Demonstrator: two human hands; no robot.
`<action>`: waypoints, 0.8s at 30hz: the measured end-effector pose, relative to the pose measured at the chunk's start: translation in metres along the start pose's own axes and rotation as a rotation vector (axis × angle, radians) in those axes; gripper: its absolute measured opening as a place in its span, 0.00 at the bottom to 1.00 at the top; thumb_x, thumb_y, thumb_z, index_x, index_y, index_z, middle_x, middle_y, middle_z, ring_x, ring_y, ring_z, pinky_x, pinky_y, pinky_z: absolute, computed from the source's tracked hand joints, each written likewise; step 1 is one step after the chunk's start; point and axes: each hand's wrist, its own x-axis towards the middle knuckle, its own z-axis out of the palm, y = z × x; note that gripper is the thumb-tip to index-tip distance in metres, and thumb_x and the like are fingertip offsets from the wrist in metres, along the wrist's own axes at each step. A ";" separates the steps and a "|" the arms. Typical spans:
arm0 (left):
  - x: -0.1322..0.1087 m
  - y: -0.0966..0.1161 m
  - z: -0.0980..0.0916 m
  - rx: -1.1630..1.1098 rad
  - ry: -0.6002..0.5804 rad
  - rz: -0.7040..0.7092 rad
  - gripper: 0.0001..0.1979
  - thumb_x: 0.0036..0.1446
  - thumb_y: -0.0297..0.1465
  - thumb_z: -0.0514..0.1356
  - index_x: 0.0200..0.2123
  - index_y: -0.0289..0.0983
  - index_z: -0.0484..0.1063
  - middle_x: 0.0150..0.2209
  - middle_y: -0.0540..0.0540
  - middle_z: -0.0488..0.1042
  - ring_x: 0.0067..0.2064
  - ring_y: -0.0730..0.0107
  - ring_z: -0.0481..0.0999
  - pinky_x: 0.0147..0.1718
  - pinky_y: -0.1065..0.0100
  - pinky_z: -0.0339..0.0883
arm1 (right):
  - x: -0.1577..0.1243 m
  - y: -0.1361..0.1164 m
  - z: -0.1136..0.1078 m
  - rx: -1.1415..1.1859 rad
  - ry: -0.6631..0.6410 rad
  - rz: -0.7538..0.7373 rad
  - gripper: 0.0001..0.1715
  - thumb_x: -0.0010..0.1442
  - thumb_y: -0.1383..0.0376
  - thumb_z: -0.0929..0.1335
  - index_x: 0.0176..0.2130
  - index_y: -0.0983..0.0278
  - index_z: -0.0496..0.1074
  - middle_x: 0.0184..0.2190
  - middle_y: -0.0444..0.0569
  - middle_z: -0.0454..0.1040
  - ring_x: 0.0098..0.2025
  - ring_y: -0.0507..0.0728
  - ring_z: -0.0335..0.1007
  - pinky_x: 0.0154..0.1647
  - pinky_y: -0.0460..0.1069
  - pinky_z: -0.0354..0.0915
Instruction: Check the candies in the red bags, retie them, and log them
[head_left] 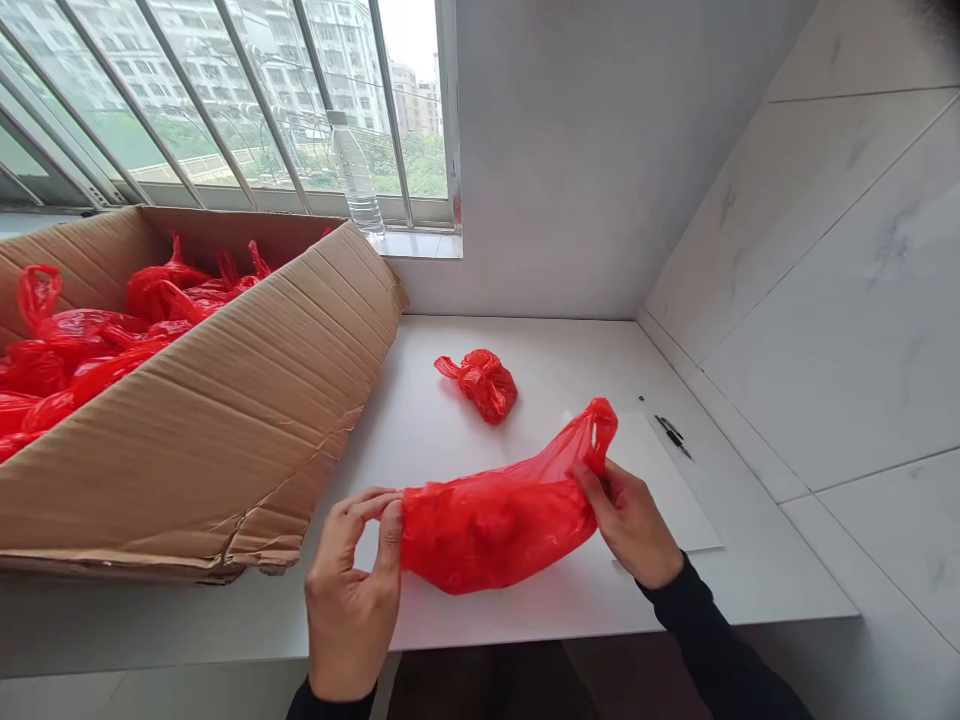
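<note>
A red plastic bag (487,530) is stretched sideways between my two hands, just above the front of the white table. Dark lumps show through its thin film, but I cannot make out what they are. My left hand (356,580) pinches the bag's left end between thumb and fingers. At the other end, my right hand (626,520) grips the bag just below its looped handle, which sticks up past the fingers. Behind it, a small knotted red bag (487,385) lies on the table.
On the left stands a large cardboard box (247,400) holding several knotted red bags (90,335). Paper (675,500) and a black pen (673,437) lie to the right on the white table (420,350). A clear bottle (354,175) stands on the sill by the barred window.
</note>
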 end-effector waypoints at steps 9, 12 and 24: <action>-0.002 0.023 -0.007 -0.285 -0.059 -0.440 0.15 0.61 0.46 0.59 0.41 0.42 0.73 0.22 0.56 0.65 0.25 0.73 0.64 0.25 0.71 0.61 | -0.048 -0.043 0.022 0.028 0.384 -0.436 0.12 0.65 0.64 0.68 0.47 0.55 0.62 0.31 0.41 0.66 0.32 0.53 0.66 0.37 0.50 0.67; -0.004 0.031 -0.007 -0.313 -0.080 -0.357 0.13 0.63 0.44 0.58 0.39 0.40 0.73 0.26 0.53 0.69 0.28 0.73 0.68 0.29 0.72 0.64 | -0.050 -0.054 0.039 -0.107 0.051 -0.495 0.13 0.68 0.67 0.63 0.51 0.54 0.64 0.42 0.47 0.73 0.45 0.56 0.72 0.47 0.53 0.71; -0.015 0.047 0.002 -0.261 -0.064 -0.418 0.16 0.59 0.46 0.62 0.45 0.44 0.74 0.46 0.47 0.77 0.50 0.59 0.76 0.52 0.62 0.68 | -0.042 -0.051 0.059 -0.553 -0.396 -0.558 0.27 0.60 0.76 0.62 0.57 0.59 0.68 0.54 0.53 0.72 0.55 0.63 0.69 0.57 0.61 0.67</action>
